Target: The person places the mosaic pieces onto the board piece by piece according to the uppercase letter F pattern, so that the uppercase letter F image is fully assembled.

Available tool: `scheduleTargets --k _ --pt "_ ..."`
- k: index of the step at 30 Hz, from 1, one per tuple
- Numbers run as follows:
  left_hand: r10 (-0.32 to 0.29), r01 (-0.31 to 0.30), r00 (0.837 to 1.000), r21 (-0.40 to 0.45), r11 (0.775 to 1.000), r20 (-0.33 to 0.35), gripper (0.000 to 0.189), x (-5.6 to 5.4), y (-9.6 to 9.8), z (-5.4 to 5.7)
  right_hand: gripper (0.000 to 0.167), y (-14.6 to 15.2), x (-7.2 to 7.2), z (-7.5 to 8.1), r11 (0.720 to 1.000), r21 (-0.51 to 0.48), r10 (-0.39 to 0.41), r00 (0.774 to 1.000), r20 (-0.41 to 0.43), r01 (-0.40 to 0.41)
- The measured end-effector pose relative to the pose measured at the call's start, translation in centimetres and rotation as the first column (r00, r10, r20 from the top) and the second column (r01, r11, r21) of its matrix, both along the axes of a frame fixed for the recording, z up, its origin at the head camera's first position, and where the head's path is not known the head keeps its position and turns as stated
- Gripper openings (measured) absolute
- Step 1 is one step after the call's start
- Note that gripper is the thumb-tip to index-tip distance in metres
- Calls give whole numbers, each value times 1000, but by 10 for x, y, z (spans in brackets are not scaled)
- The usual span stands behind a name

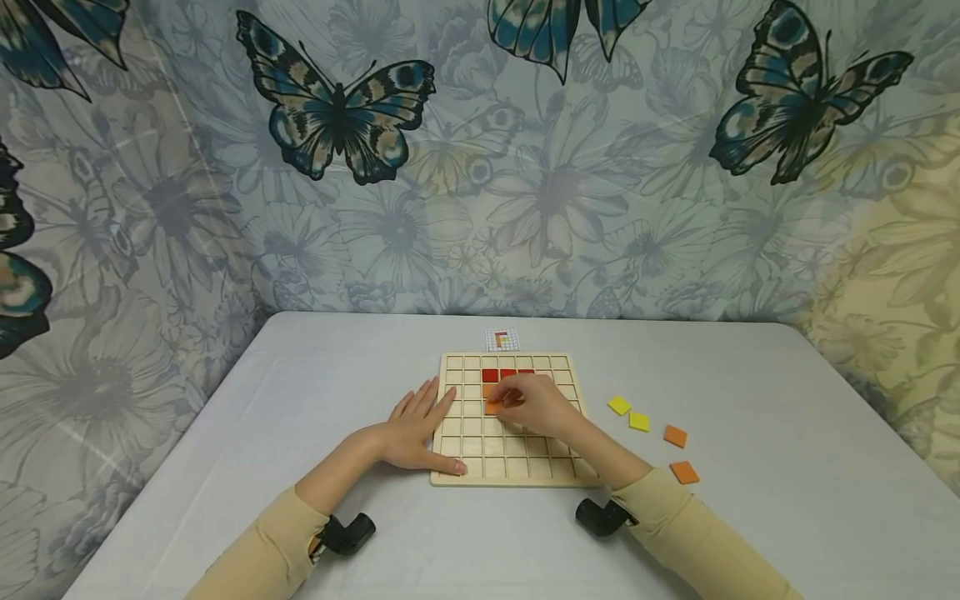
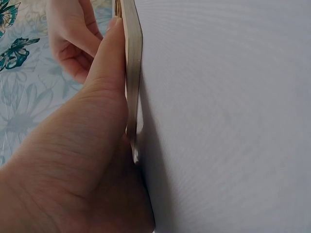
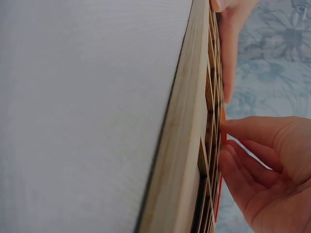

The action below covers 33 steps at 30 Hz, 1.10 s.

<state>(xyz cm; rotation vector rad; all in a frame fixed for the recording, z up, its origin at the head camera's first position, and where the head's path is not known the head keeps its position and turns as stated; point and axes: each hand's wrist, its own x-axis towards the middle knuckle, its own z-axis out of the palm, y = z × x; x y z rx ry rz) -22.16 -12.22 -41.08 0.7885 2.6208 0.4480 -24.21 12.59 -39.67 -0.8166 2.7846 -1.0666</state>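
A wooden grid board [image 1: 525, 481] lies on the white table. Three red square tiles [image 1: 490, 376] sit side by side in one of its upper rows. Below the leftmost red one, an orange square tile [image 1: 488, 389] is partly covered by fingers. My right hand [image 1: 536, 406] pinches a second orange square tile [image 1: 491, 409] at the cell just beneath, thumb and fingertips right at the grid surface in the right wrist view. With fingers spread, my left hand [image 1: 416, 429] rests along the board's left edge, its thumb on the lower left corner.
Right of the board lie two yellow tiles [image 1: 618, 406] and two orange tiles [image 1: 675, 436], loose on the table [image 1: 787, 400]. A small printed pattern card [image 1: 502, 340] is behind the board. Butterfly-patterned fabric [image 1: 405, 225] hangs beyond the table's far edge.
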Motion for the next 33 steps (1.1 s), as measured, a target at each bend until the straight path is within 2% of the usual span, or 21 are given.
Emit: scheduleTargets --k 9,17,33 --pt "3 -3 1000 -3 1000 -2 117 0 0 0 21 2 2 -1 1000 -15 6 1000 -6 -6" --pt "1 -1 1000 7 1000 -2 117 -1 0 -1 11 14 4 -3 997 -67 -31 999 -7 31" --pt "-15 15 1000 11 1000 -3 118 -2 -1 -2 6 80 18 7 982 -9 -187 982 41 187"
